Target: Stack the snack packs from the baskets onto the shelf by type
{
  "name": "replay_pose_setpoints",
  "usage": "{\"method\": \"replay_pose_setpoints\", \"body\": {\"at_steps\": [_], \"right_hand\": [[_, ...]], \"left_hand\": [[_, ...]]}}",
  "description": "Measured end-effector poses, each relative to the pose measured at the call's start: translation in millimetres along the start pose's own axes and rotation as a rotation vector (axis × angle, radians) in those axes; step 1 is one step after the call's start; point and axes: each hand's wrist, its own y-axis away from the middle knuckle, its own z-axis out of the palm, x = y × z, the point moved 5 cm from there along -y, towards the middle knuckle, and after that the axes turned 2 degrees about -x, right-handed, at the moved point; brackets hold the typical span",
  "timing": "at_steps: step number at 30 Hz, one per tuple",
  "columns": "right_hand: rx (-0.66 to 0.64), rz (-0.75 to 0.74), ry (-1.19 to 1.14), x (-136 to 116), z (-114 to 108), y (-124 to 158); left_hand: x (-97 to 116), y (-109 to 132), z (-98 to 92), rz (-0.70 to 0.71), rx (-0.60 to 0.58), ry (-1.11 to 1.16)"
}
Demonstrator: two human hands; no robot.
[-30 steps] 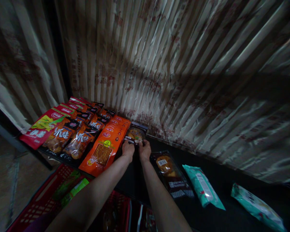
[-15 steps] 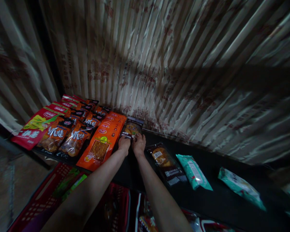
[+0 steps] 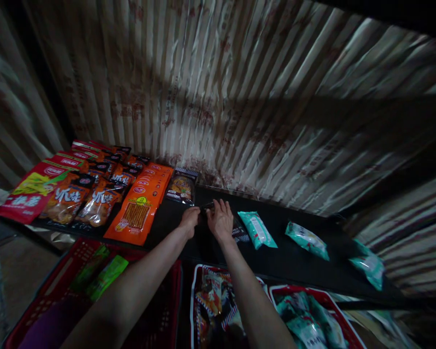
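Note:
A dark brown bread packet (image 3: 240, 232) lies on the black shelf, mostly hidden under my right hand (image 3: 221, 220). Its near end shows past my wrist, and a dark edge of it shows between my two hands. My left hand (image 3: 190, 220) is closed, pinching that edge from the left. The fingers of my right hand bend over the packet's top, with the thumb toward the left hand. Another brown bread packet (image 3: 181, 186) rests farther back, beside the orange bags of sticks (image 3: 140, 208), and no hand touches it.
Red snack bags (image 3: 32, 191) and orange-black packets (image 3: 98, 203) fill the shelf's left end. Teal packets (image 3: 257, 230) lie spaced out to the right. Below stand a red basket (image 3: 174, 291), a white-rimmed basket (image 3: 193, 300) and another red basket (image 3: 349, 325). A pleated curtain (image 3: 203, 97) hangs behind.
My hands have left the rear bread packet, which stays beside the orange bags, and moved right onto the other bread packet. The view has shifted right, showing more baskets.

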Motion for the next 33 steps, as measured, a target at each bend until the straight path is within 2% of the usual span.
{"method": "replay_pose_setpoints", "body": {"at_steps": [2,4,6,9,11,15,18,23,27,33], "right_hand": [[-0.116,0.095,0.077,25.3,-6.0,8.3],[-0.222,0.143,0.078,43.8,-8.4,21.2],[-0.275,0.104,0.046,51.1,-10.9,36.5],[-0.3,0.012,-0.001,47.6,-17.5,60.8],[-0.308,-0.022,-0.012,39.8,-23.5,76.5],[-0.357,-0.074,-0.01,18.5,-32.4,106.1],[-0.355,-0.079,-0.015,9.9,-37.5,125.5],[-0.393,-0.112,-0.233,11.8,-46.7,152.0],[-0.385,-0.02,-0.502,13.3,-60.3,169.0],[-0.271,0.102,-0.741,15.7,-74.0,183.9]], "left_hand": [[-4.6,9.7,15.0,-0.001,-0.068,-0.005],[-8.4,18.8,25.1,0.063,-0.138,-0.056],[-11.4,30.0,30.5,0.227,-0.243,-0.23],[-22.8,55.8,28.8,0.505,-0.394,-0.672],[-31.3,75.8,19.1,0.635,-0.375,-0.919],[-38.3,113.8,-2.6,0.774,-0.186,-1.202],[-40.8,137.9,-11.1,0.887,-0.18,-1.251],[-37.4,168.2,-25.7,1.077,-0.332,-1.173],[-25.6,183.1,-36.5,1.047,-0.429,-1.114],[-9.6,200.3,-49.7,0.975,-0.431,-0.993]]}}
